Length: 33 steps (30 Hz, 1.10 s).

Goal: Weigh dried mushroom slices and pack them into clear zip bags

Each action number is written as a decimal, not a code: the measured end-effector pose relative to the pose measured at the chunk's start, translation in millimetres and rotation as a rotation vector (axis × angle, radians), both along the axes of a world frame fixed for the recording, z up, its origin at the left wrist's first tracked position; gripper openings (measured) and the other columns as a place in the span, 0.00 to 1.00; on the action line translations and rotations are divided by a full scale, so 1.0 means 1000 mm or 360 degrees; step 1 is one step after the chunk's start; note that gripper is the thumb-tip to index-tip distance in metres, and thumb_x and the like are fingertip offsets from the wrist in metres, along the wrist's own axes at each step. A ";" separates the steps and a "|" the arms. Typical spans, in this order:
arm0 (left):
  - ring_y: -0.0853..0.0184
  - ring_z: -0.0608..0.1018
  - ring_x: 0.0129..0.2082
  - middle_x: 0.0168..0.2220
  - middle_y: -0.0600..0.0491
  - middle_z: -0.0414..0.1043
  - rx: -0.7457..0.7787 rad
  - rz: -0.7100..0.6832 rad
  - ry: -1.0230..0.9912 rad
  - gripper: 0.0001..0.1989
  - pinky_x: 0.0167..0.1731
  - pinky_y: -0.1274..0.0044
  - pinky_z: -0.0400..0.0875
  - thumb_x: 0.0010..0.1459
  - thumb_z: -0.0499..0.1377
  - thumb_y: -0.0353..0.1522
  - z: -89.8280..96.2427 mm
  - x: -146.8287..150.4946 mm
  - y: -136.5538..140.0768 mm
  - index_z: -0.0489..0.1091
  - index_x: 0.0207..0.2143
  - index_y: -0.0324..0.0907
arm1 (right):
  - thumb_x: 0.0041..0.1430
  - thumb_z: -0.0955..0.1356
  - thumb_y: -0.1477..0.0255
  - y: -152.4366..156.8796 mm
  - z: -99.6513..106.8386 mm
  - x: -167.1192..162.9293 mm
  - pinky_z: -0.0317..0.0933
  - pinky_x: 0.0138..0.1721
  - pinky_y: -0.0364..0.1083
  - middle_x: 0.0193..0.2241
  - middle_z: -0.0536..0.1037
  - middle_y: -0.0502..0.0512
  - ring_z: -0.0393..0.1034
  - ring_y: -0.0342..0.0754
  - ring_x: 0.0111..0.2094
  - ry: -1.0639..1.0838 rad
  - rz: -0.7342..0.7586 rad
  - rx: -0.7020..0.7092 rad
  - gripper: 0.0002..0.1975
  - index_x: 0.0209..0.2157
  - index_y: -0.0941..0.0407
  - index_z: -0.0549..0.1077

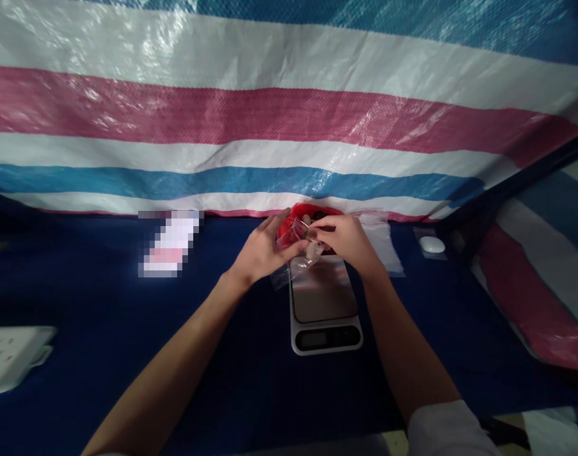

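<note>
Striped sheet [251, 114]: red, white and blue, hanging behind the work and filling the upper view.
Dark blue tabletop [251, 392]: under everything, below both forearms.
Kitchen scale [324, 291]: white rim, metal plate, dark display nearest the person; it lies between the forearms.
White box [16, 358]: at the left edge, partly cut off.
Left hand [264, 253]: thumb and fingers curved around the clear bag, holding it.
Right hand [343, 240]: fingertips drawn narrow at the bag; cannot tell whether they grip anything.
Pixelated item [172, 244]: left of the hands, details hidden.
Red container [312, 210]: beyond the scale, partly hidden by the hands.
Flat clear bags [383, 244]: just right of the right hand.
Clear bag [313, 252]: between the hands, over the scale's far end, with something pale showing there.
White oval object [432, 245]: farther right, on a small clear wrapper [424, 233].
</note>
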<state>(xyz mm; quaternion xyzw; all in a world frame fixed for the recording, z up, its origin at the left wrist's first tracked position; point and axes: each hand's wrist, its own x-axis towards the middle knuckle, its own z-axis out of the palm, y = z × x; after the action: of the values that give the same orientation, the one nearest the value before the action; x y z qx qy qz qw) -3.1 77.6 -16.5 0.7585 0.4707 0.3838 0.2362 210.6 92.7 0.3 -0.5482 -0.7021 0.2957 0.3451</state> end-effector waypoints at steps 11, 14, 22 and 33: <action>0.43 0.66 0.69 0.70 0.33 0.60 0.0036 0.0059 0.0024 0.58 0.64 0.54 0.68 0.50 0.74 0.45 -0.026 0.023 -0.007 0.46 0.74 0.40 | 0.58 0.73 0.64 -0.002 0.000 -0.007 0.72 0.29 0.45 0.29 0.85 0.54 0.79 0.49 0.28 0.0425 0.0090 -0.0220 0.11 0.40 0.55 0.85; 0.45 0.70 0.65 0.66 0.37 0.66 0.0090 0.0070 -0.0012 0.51 0.63 0.56 0.69 0.52 0.72 0.44 -0.023 0.023 -0.007 0.53 0.71 0.41 | 0.58 0.73 0.64 0.000 -0.002 -0.006 0.73 0.31 0.45 0.30 0.85 0.53 0.80 0.49 0.30 0.0392 0.0099 -0.0178 0.11 0.40 0.54 0.85; 0.51 0.79 0.55 0.55 0.40 0.76 0.0125 0.0099 -0.0101 0.37 0.57 0.60 0.74 0.54 0.69 0.39 -0.019 0.009 0.000 0.64 0.64 0.39 | 0.61 0.71 0.64 -0.003 0.010 0.013 0.71 0.32 0.45 0.33 0.85 0.53 0.79 0.49 0.31 0.0052 0.0104 -0.0110 0.12 0.42 0.53 0.84; 0.49 0.77 0.59 0.58 0.38 0.74 0.0083 0.0045 -0.0126 0.39 0.61 0.59 0.70 0.54 0.69 0.41 -0.013 -0.003 0.004 0.64 0.65 0.38 | 0.64 0.70 0.70 -0.008 0.026 0.023 0.64 0.38 0.45 0.36 0.86 0.51 0.78 0.48 0.35 -0.0382 0.0367 0.0204 0.09 0.37 0.52 0.85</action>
<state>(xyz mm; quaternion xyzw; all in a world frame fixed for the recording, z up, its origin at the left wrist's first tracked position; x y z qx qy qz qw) -5.9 81.4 -29.6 0.7419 0.4616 0.4288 0.2294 233.6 84.3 26.8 -0.4723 -0.8139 0.2204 0.2568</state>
